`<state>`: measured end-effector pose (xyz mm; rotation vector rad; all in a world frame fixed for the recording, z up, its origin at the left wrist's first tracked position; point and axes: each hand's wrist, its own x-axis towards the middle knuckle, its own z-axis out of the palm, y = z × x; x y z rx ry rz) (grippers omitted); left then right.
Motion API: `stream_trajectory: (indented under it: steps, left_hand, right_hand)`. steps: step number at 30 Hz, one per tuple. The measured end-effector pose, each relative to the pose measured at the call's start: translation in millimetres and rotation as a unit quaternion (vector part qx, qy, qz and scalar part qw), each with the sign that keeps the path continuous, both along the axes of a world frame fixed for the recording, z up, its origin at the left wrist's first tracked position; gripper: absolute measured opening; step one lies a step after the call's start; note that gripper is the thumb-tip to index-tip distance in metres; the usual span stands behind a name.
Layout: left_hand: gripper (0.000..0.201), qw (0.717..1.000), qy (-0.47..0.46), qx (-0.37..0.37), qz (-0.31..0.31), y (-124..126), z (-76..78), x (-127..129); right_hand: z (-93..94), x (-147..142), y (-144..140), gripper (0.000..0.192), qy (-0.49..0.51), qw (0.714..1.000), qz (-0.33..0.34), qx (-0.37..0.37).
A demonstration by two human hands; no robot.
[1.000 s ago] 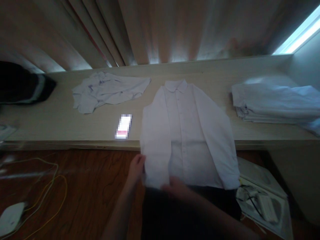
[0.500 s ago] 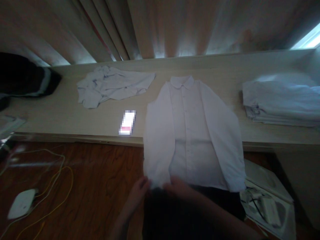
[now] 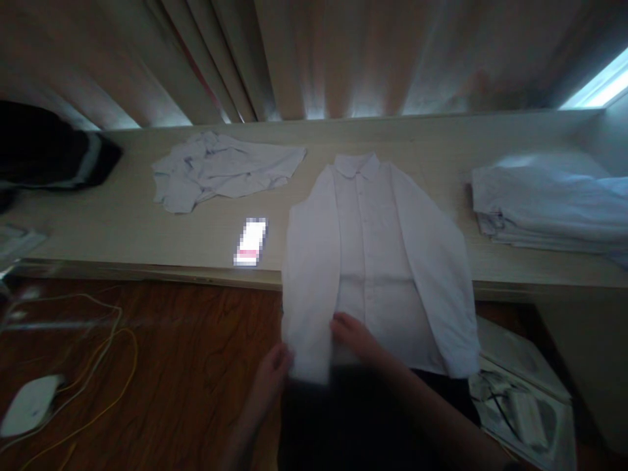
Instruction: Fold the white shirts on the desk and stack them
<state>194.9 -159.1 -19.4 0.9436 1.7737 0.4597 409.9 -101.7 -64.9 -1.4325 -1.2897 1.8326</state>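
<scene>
A white long-sleeved shirt (image 3: 366, 248) lies front up, its collar toward the back of the pale table and its lower part hanging over the front edge. Both sleeves are laid down along the body. My left hand (image 3: 275, 366) pinches the outer edge of the left-side sleeve near its cuff. On that sleeve's inner edge, a little higher up, my right hand (image 3: 353, 333) has its fingers closed on the cloth. The cuff lies flat between and below the hands. My fingertips are partly hidden.
A crumpled white garment (image 3: 220, 170) and a bright-screened phone (image 3: 251, 242) lie left of the shirt. Folded white clothes (image 3: 544, 203) are stacked at right. A dark bag (image 3: 44, 147) sits far left. Below are a white box (image 3: 32, 405) with cables and a pale case (image 3: 530, 392).
My right hand has moved up from the cuff along the sleeve's inner edge. The cuff now lies flatter and in view. My left hand stays at the outer edge.
</scene>
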Motion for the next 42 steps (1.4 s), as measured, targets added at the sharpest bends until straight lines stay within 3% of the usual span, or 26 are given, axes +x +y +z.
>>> stream_trajectory:
  steps: [6,14,18,22,27,33,39,42]
  left_hand:
    - [0.041,0.999,0.006,-0.015,0.045,2.3,3.1,5.0]
    - [0.043,0.988,-0.1,0.0,0.114,6.7,-14.9,5.3]
    - [0.033,0.984,-0.145,-0.019,0.1,14.0,-4.7,7.0]
    - [0.039,0.986,-0.124,-0.028,0.104,20.3,5.1,11.8]
    - [0.044,0.992,-0.082,-0.002,0.099,22.1,3.9,13.1]
    - [0.046,0.98,-0.136,-0.021,0.141,22.4,1.0,13.2]
    - [0.048,0.979,-0.131,-0.01,0.156,26.2,-4.0,16.7]
    - [0.05,0.987,-0.095,-0.008,0.128,29.3,-7.4,18.1]
  right_hand:
    - [-8.6,-14.6,15.7,0.038,0.05,0.997,-0.048,-0.015]
    - [-17.0,-11.5,15.4,0.038,0.02,0.997,-0.076,0.017]
    - [-20.8,-9.3,9.9,0.039,0.011,0.998,-0.06,-0.003]
    - [-17.5,-9.9,-1.5,0.044,0.043,0.998,-0.012,-0.046]
    - [-12.1,-8.3,-10.5,0.053,0.097,0.992,-0.017,-0.078]
    - [1.7,-9.8,-16.2,0.055,0.188,0.976,0.005,-0.106]
    - [10.6,-10.3,-21.8,0.045,0.159,0.983,0.002,-0.087]
    - [8.4,-9.3,-23.2,0.041,0.121,0.99,0.013,-0.067]
